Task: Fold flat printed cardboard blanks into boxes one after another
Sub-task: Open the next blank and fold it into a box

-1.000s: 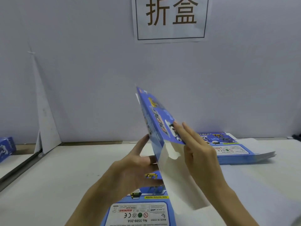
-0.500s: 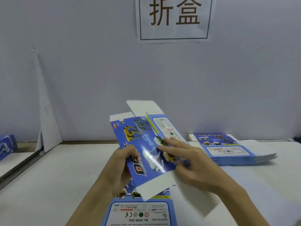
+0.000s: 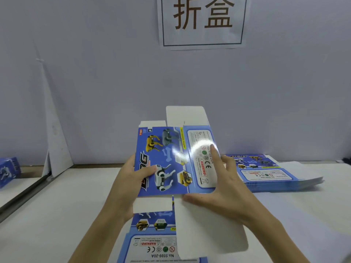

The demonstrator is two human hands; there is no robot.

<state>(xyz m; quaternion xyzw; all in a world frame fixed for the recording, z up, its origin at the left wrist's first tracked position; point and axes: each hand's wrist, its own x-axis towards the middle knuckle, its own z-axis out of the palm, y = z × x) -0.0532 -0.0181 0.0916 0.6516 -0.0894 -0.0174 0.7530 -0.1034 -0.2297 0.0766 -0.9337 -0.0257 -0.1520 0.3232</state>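
Blank [image 3: 171,164] held printed-face-up, long axis pointed away. Left edge pinched by left hand [image 3: 127,183]; right hand [image 3: 224,192] fingers spread flat on panel.

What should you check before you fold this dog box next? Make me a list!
1. Grip: left hand holds the blank by its left edge, thumb on the print: ok.
2. Support: right hand lies with straight fingers on the warning panel: ok.
3. The top flap is free and sticks up: ok.
4. The bottom flap is free, over the spare blank on the table: ok.
5. Opened into a box shape: not ok, it looks flat.
6. Back seam joined: cannot tell, hidden.
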